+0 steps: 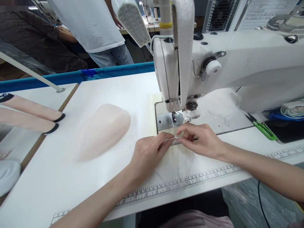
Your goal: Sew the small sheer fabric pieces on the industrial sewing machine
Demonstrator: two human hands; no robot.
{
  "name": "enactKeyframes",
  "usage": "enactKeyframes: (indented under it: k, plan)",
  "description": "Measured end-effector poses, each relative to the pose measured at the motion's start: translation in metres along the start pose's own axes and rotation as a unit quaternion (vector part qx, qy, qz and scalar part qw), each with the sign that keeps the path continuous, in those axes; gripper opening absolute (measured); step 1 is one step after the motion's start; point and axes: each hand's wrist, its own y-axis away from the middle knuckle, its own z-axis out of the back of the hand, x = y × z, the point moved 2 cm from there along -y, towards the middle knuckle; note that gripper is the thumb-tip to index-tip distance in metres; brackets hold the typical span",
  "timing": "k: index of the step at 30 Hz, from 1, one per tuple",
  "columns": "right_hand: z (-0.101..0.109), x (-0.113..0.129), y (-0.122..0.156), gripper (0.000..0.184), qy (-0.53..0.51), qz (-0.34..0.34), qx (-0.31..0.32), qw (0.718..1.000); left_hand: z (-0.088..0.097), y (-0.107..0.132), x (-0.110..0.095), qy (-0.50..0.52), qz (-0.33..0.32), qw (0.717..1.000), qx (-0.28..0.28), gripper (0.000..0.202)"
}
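Note:
My left hand and my right hand meet just in front of the white sewing machine, below its needle plate. Both hands pinch a thin, sheer white fabric piece at its top edge, fingers pressed together. The fabric hangs down toward the table's front edge, over the printed ruler strip. A pale pink stack of sheer fabric lies on the white table to the left of my left hand.
Green-handled thread snips lie right of the machine beside a dark tray. Flesh-coloured pieces with black tips rest at the left. A lamp head hangs above. A person in a white shirt stands beyond the blue rail.

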Motion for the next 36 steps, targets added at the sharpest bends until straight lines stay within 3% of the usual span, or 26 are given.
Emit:
enactKeyframes:
  k: [4, 9, 12, 14, 16, 19, 22, 25, 28, 30, 33, 36]
  plan:
    - [0.000, 0.001, -0.001, 0.009, 0.001, 0.005, 0.009, 1.000, 0.001, 0.000, 0.000, 0.021, 0.010, 1.000, -0.006, 0.017]
    - [0.001, 0.004, -0.001, 0.013, 0.000, 0.048, 0.005, 0.999, 0.004, 0.000, -0.001, 0.036, -0.004, 0.999, -0.015, 0.018]
    - [0.001, 0.002, 0.001, 0.014, 0.056, 0.100, -0.026, 0.993, 0.005, 0.001, -0.004, 0.041, -0.016, 0.999, -0.020, 0.013]
    - [0.002, 0.002, 0.004, 0.013, 0.139, 0.183, -0.064, 0.971, 0.004, 0.000, -0.004, 0.054, 0.006, 0.998, -0.012, 0.005]
    - [0.002, 0.003, 0.007, 0.017, 0.223, 0.275, -0.077, 0.932, 0.002, 0.000, -0.005, 0.069, 0.020, 0.997, 0.005, 0.013]
    - [0.005, 0.007, 0.007, 0.024, 0.278, 0.326, -0.024, 0.903, 0.001, 0.001, -0.007, 0.071, -0.023, 0.997, 0.008, 0.022]
    - [0.009, 0.014, 0.007, 0.029, 0.280, 0.314, 0.030, 0.906, 0.004, 0.002, -0.009, 0.077, -0.047, 0.996, -0.006, 0.014]
    - [0.012, 0.021, 0.007, 0.030, 0.277, 0.277, 0.026, 0.920, 0.010, 0.000, -0.009, 0.112, 0.017, 0.993, 0.034, 0.014]
    - [0.011, 0.018, 0.002, 0.023, 0.217, 0.144, 0.035, 0.965, 0.008, -0.006, -0.006, 0.123, 0.113, 0.976, 0.139, 0.026]
    - [0.007, 0.009, -0.005, 0.019, 0.175, 0.046, 0.055, 0.982, 0.003, -0.009, -0.001, 0.074, 0.141, 0.974, 0.162, 0.029]
    - [0.001, -0.007, -0.016, 0.018, 0.189, -0.027, 0.055, 0.980, -0.005, -0.010, 0.006, -0.025, 0.141, 0.982, 0.126, 0.011]
    - [-0.003, -0.017, -0.023, 0.018, 0.209, -0.048, 0.033, 0.976, -0.009, -0.006, 0.007, -0.114, 0.055, 0.991, 0.048, 0.027]
